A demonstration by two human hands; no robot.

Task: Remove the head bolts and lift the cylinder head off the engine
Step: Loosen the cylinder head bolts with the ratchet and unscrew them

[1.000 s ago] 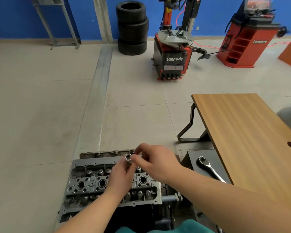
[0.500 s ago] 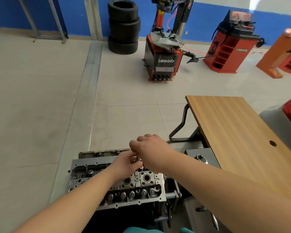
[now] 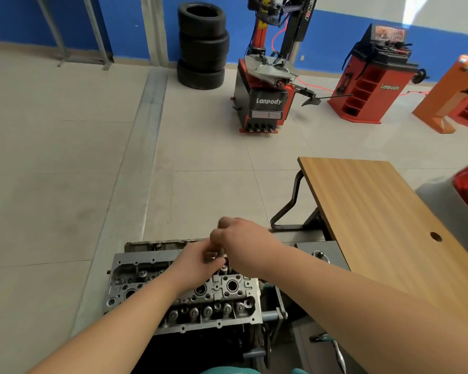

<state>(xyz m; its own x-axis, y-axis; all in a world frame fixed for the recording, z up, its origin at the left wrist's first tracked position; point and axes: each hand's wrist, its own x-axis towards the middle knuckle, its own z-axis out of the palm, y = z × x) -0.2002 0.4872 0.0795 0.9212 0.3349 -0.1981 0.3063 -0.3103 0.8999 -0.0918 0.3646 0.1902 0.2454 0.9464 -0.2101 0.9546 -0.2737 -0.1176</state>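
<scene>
The grey cast-aluminium cylinder head (image 3: 184,290), studded with valve springs and round bores, sits on the engine at the bottom centre, just left of the long wooden-topped table (image 3: 384,225). Both hands meet over the far side of that head. The left hand (image 3: 193,264) has its fingers curled and its fingertips pinch a small, blurred metal piece (image 3: 221,252); the right hand (image 3: 245,245) grips the same piece from above with bent fingers. What the piece is cannot be told. Between the cylinder head and the table stands a grey metal box (image 3: 327,252) with a shiny tool head on top. Far beyond the cylinder head stand a stack of black tyres (image 3: 201,45) and a red-and-black tyre changer marked "Lanpody" (image 3: 266,101).
</scene>
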